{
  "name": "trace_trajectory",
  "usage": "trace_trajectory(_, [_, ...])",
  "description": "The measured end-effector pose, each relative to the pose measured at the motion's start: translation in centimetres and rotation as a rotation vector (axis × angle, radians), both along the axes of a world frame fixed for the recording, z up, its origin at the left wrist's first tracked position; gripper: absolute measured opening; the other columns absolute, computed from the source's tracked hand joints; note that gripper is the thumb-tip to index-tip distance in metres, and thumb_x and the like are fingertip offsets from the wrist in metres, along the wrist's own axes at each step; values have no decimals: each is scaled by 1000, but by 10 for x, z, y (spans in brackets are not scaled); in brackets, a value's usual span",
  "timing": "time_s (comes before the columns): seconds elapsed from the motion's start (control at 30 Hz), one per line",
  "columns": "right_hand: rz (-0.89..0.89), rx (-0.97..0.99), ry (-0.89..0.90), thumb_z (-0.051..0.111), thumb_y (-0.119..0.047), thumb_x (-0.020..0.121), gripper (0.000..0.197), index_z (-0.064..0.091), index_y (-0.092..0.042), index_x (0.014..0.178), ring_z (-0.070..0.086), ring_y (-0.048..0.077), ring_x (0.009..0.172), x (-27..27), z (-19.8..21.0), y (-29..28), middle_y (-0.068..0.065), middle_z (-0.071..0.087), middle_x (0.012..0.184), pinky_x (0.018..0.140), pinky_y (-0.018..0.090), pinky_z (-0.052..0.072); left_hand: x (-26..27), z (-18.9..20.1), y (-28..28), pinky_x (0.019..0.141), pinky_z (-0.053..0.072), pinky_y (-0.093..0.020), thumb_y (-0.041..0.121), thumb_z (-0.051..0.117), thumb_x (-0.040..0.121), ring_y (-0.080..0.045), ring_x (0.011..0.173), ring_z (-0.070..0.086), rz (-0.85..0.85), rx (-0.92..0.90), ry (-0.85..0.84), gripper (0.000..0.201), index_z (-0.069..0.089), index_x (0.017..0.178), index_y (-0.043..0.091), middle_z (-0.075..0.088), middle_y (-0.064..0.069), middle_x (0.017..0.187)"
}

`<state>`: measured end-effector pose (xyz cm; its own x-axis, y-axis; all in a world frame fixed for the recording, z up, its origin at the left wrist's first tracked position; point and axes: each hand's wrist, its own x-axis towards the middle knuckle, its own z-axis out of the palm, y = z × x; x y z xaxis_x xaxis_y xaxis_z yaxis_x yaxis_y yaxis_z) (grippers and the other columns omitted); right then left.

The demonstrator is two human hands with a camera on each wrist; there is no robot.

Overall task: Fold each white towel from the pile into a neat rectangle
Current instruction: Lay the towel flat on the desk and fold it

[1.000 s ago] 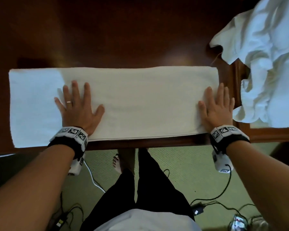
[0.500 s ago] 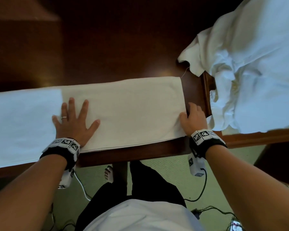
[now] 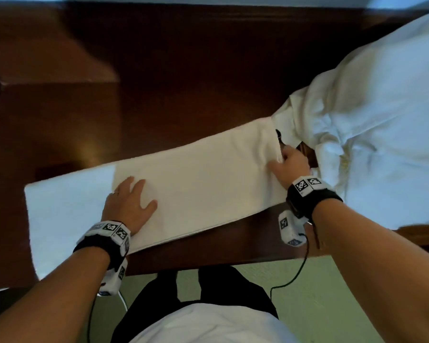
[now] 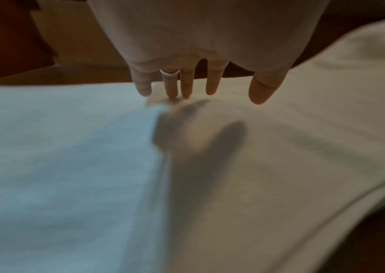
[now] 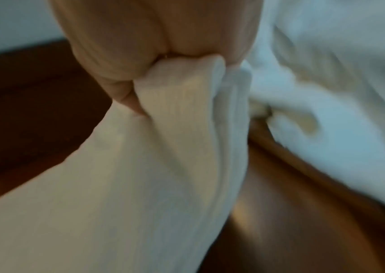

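Head view: left hand lies flat on folded white towel; right hand clenches towel's right end. Likely next: carry end leftward, edges aligned.

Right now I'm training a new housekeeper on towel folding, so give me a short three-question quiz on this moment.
1. True or false: the left hand lies flat on the towel.
2. What does the right hand grip? A) the towel's end B) the pile C) the table edge
3. Fill in: the unfolded pile lies to the person's ____.

Key: 1 true; 2 A; 3 right.
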<state>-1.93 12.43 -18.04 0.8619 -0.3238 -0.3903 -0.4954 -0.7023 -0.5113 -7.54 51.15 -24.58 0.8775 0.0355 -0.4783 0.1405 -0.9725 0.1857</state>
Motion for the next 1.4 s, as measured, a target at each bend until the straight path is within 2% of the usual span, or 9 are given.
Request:
trace_trajectory(0.13, [110, -329, -294, 60, -22, 86, 18, 51, -11, 99, 50, 30, 85, 65, 65, -11, 10, 51, 103, 71, 35, 36, 3, 9, 14, 115, 33, -47, 52, 51, 92, -31, 143, 36, -129, 45, -41, 63, 49, 145, 18, 36, -11, 157])
trace_trajectory(0.2, [135, -459, -389, 58, -20, 87, 22, 52, -10, 105, 54, 39, 85, 82, 93, -12, 14, 52, 112, 69, 40, 40, 2, 12, 23, 97, 49, -55, 50, 50, 79, -40, 123, 56, -252, 49, -56, 62, 68, 124, 12, 57, -19, 138])
trace_trajectory(0.37, [207, -587, -474, 58, -18, 87, 18, 51, -11, 102, 48, 37, 68, 74, 126, 25, 11, 54, 86, 61, 36, 33, -3, 18, 49, 76, 58, -54, 42, 77, 57, -39, 102, 69, -546, 95, -65, 48, 80, 99, 20, 70, -15, 119])
trace_trajectory(0.47, [285, -561, -399, 60, -21, 86, 19, 51, -12, 100, 46, 34, 63, 38, 113, 70, 0, 42, 71, 58, 34, 31, 1, 23, 70, 74, 59, -51, 43, 63, 62, -36, 100, 70, -605, 115, -84, 34, 81, 80, 20, 71, -14, 117])
trace_trajectory(0.67, [536, -440, -274, 74, -23, 73, 36, 56, -13, 101, 62, 36, 58, -70, 15, 161, 7, 63, 84, 49, 32, 36, 19, 34, 80, 78, 54, -46, 44, 41, 79, -34, 103, 66, -623, -14, -224, 54, 74, 110, 16, 65, -9, 123])
trace_trajectory(0.83, [560, -387, -77, 79, -11, 58, 52, 59, -9, 106, 60, 39, 108, -137, -50, 196, 17, 59, 122, 70, 45, 57, 27, 34, 36, 78, 52, -44, 45, 63, 73, -35, 102, 64, -886, -101, -379, 53, 66, 117, 15, 63, -11, 121])
trace_trajectory(1.07, [537, -404, -42, 70, 2, 70, 66, 57, -16, 133, 44, 38, 137, -147, -56, 137, 13, 45, 150, 104, 48, 44, 39, 17, -48, 80, 46, -46, 32, 77, 70, -37, 108, 57, -1093, 57, -301, 49, 60, 114, 21, 58, -13, 125])
trace_trajectory(1.27, [483, -494, -315, 64, 0, 73, 43, 64, -11, 115, 57, 37, 107, -146, -36, 110, 13, 63, 118, 84, 44, 52, 61, 28, -33, 69, 41, -43, 9, 62, 73, -37, 88, 57, -1148, -76, -669, 32, 65, 105, 12, 60, -18, 102])
trace_trajectory(1.4, [533, -449, -273, 73, -3, 65, 39, 68, -13, 103, 60, 34, 92, -173, -57, 118, 12, 63, 107, 68, 39, 54, 38, 11, -10, 64, 43, -43, 15, 74, 64, -35, 83, 53, -1220, -118, -521, 38, 61, 100, 11, 56, -15, 95])
